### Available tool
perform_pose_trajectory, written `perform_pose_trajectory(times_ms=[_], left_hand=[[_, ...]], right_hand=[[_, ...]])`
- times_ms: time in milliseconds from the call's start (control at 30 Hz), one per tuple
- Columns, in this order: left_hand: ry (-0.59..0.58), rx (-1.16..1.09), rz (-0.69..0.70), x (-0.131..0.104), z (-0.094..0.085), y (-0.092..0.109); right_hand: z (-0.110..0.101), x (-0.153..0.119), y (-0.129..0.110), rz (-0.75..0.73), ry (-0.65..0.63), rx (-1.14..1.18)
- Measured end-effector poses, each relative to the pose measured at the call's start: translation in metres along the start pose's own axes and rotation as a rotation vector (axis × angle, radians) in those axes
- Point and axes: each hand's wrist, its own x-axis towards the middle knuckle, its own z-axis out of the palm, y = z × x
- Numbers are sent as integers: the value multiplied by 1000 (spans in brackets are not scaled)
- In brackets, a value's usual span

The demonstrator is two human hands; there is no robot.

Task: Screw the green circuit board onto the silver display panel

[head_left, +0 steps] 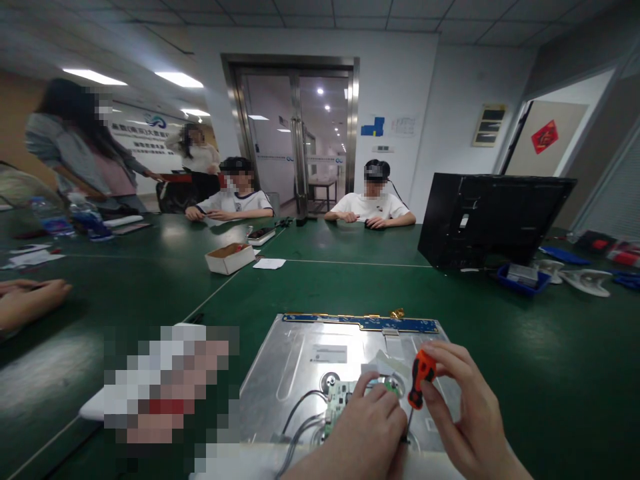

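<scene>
A silver metal panel (290,373) lies on the table in front of me, with a narrow blue circuit strip (350,323) along its far edge. My right hand (467,403) grips an orange and black screwdriver (423,375) by its handle, and the thin shaft points down at the panel. My left hand (374,415) rests over a small green circuit board (340,393), fingers curled beside the screwdriver's lower end. Whatever lies under those fingers is hidden. Dark cables (303,420) run from the board's left side toward me.
A black monitor (493,220) stands at the right, near a blue tray (523,280). Ahead are a white box (230,259) and paper (269,264). Another person's hand (35,300) is at the left. Two people sit across the table, and others stand behind.
</scene>
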Motion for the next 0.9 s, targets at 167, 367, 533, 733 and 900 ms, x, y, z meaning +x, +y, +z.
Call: perform_pose_trajectory(times_ms=[167, 367, 533, 733, 900], left_hand=[[-3, 4, -9, 1, -3, 1], [6, 22, -2, 2, -3, 1], [65, 72, 31, 2, 4, -1], [140, 118, 54, 3, 12, -4], [132, 121, 52, 4, 13, -4]], right_hand=[[3, -7, 4, 35, 63, -21], [3, -14, 6, 67, 72, 52], [1, -11, 4, 24, 25, 24], [-1, -1, -1, -10, 40, -45], [-1, -3, 0, -18, 74, -85]])
